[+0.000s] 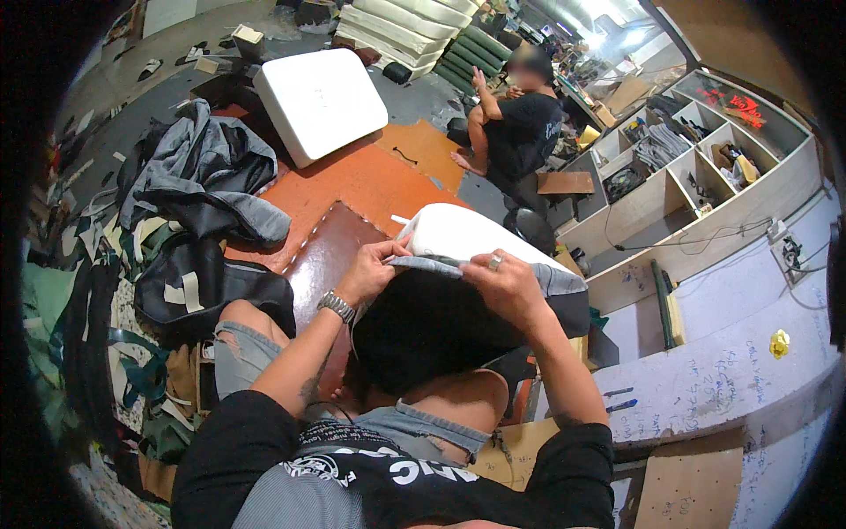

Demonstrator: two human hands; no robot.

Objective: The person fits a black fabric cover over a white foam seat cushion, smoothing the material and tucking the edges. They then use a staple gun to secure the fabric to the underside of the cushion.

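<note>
Across my lap lies a black cover [432, 331] with a grey inner side, pulled partly over a white foam cushion [467, 231]. My left hand [372, 271] pinches the cover's grey edge [427, 264] at its left part, beside the cushion's near left corner. Farther right along the same edge, my right hand [504, 280], with a ring on one finger, grips the fabric with bent fingers. Between the two hands the edge is drawn up against the white foam. The cushion's near part is hidden inside the cover.
Another white cushion [322, 106] rests on the orange floor sheet ahead, with grey and black fabric [198, 172] heaped to its left. A black cover [211, 286] lies near my left knee. A co-worker [520, 123] sits beyond, near a compartmented shelf [679, 189] on the right.
</note>
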